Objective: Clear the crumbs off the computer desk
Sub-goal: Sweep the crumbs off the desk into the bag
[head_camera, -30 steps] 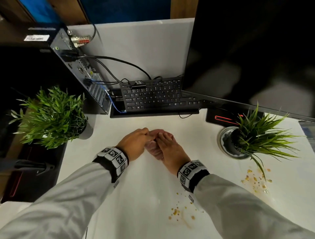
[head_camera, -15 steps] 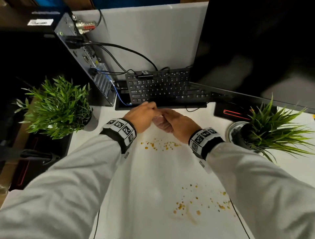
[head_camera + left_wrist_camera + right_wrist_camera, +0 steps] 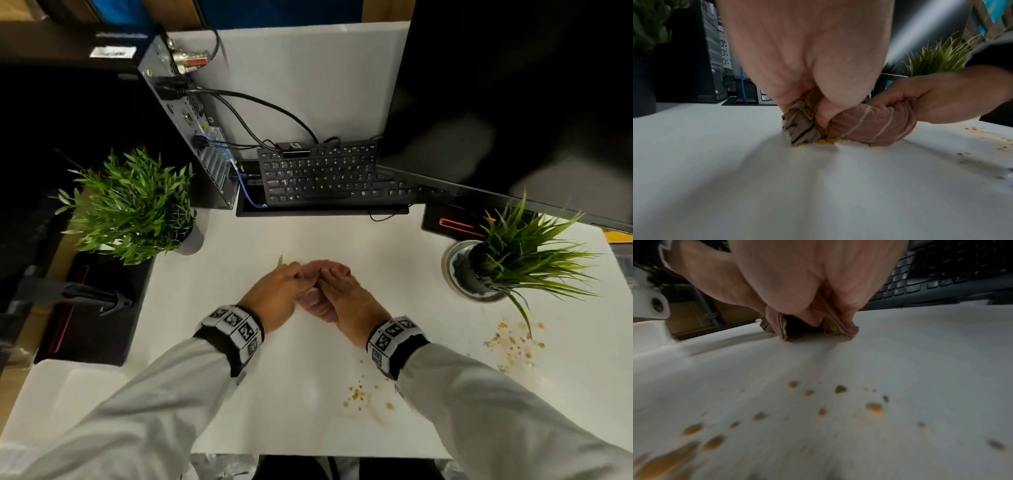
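Note:
A bunched pinkish cloth (image 3: 313, 301) with pale stripes lies on the white desk (image 3: 239, 394), held from both sides. My left hand (image 3: 291, 277) grips its left end (image 3: 799, 131); my right hand (image 3: 337, 284) grips the rolled right part (image 3: 871, 126). Yellow crumbs (image 3: 824, 142) lie under the cloth's edge, also visible in the right wrist view as crumbs (image 3: 834, 334) beneath the cloth (image 3: 838, 327). More crumbs (image 3: 359, 395) lie near my right wrist, and another patch of crumbs (image 3: 513, 342) sits by the right plant.
A black keyboard (image 3: 325, 178) and a monitor (image 3: 513, 102) stand behind the hands. A computer tower (image 3: 191, 137) with cables is at the back left. Potted plants stand at the left (image 3: 133, 205) and right (image 3: 520, 260). The desk's near edge (image 3: 308, 454) is close.
The hands with the cloth pushed toward the keyboard, then came back toward me to mid-desk. The crumb patch seen behind the hands half a second ago is gone from view.

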